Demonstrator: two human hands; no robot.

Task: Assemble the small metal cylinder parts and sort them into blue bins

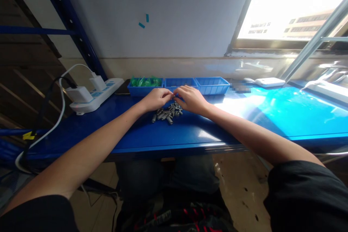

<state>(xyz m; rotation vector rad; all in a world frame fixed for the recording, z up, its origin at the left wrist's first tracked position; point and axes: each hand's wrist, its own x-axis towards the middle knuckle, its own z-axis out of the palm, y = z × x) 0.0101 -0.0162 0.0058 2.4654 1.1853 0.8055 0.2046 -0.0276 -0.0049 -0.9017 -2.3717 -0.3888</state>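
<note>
My left hand (157,98) and my right hand (191,99) meet fingertip to fingertip above a heap of several small grey metal cylinders (168,112) on the blue table (136,134). Both hands have curled, pinched fingers; something tiny sits between them, too small to name. Just behind the hands stand three blue bins in a row: the left bin (144,86) holds green parts, the middle bin (178,82) is partly hidden by my fingers, and the right bin (212,85) shows nothing inside.
A white power strip (94,96) with white chargers plugged in lies at the left, its cables trailing off the table edge. A dark phone (123,88) lies beside the bins. A white flat box (268,82) sits at the right under the window. Blue shelf posts rise at left.
</note>
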